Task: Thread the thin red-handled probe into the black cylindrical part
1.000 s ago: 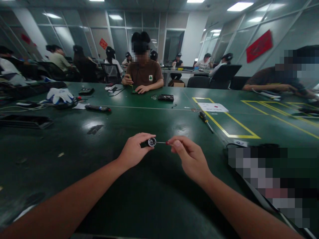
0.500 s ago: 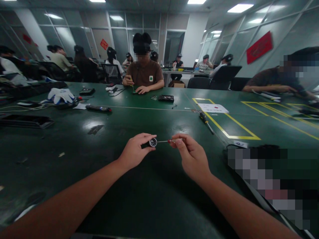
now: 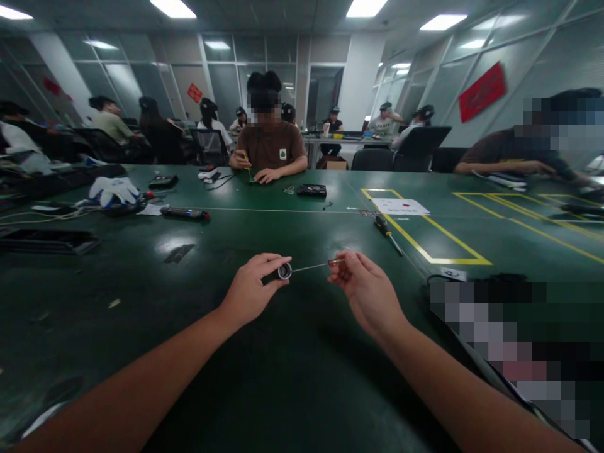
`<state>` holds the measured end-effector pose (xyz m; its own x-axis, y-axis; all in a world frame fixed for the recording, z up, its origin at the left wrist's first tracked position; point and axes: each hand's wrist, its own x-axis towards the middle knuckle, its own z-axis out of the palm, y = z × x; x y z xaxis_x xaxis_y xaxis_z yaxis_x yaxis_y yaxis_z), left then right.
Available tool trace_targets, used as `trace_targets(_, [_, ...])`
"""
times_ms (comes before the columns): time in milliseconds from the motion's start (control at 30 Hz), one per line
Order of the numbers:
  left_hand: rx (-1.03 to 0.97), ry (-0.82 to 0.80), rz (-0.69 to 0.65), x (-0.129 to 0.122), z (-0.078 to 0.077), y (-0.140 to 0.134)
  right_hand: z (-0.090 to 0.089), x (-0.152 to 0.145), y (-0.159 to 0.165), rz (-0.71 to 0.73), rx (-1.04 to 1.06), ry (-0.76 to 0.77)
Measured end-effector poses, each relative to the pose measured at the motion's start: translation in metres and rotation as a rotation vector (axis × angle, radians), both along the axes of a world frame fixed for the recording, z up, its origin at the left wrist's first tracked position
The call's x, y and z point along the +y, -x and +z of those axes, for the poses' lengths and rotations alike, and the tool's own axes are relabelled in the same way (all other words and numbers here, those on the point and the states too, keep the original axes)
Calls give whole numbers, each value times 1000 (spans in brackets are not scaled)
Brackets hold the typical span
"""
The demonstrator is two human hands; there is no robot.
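Note:
My left hand [image 3: 251, 288] is closed on a small round part [image 3: 284, 271], dark inside with a silvery rim, its open end facing me and to the right. The thumb and fingers pinch it from below and above. In my right hand [image 3: 372, 294] is a thin screwdriver [image 3: 312, 267] with a reddish handle end, held between thumb and fingertips. Its slim metal shaft points left, and the tip is at or near the rim of the round part; whether it touches, I cannot tell. Both hands are above the green table [image 3: 264, 390].
Beyond my right hand lies a black-and-yellow screwdriver [image 3: 387, 234], near a white sheet [image 3: 401, 206]. A dark pen-shaped tool [image 3: 184, 214] and white gloves [image 3: 113, 190] are at left. Across the table sits a person [image 3: 270, 148] working by hand, near a black box [image 3: 311, 190].
My right hand has drawn slightly right with the screwdriver, and more of its shaft shows. My left hand still grips the round part. The view has tilted up a little.

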<state>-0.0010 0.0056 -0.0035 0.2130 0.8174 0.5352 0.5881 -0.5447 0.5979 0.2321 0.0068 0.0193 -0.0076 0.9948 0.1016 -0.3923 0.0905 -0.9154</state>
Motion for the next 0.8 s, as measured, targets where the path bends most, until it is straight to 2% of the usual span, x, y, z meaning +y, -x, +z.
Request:
trace_targets(233, [-24, 38, -7, -1, 0, -2, -7, -7, 2, -71, -328, -208])
trace_targets(467, [-33, 53, -9, -4, 4, -5, -5, -8, 2, -71, -439, -247])
trace_targets(600, [-11, 75, -28, -5, 4, -5, 1, -14, -1, -39, -579, -282])
trace_targets(700, [0, 87, -42, -4, 3, -4, 5, -19, -2, 12, -577, -294])
trace_targets(800, [-10, 92, -44, -3, 2, -3, 5, -20, -1, -7, -618, -298])
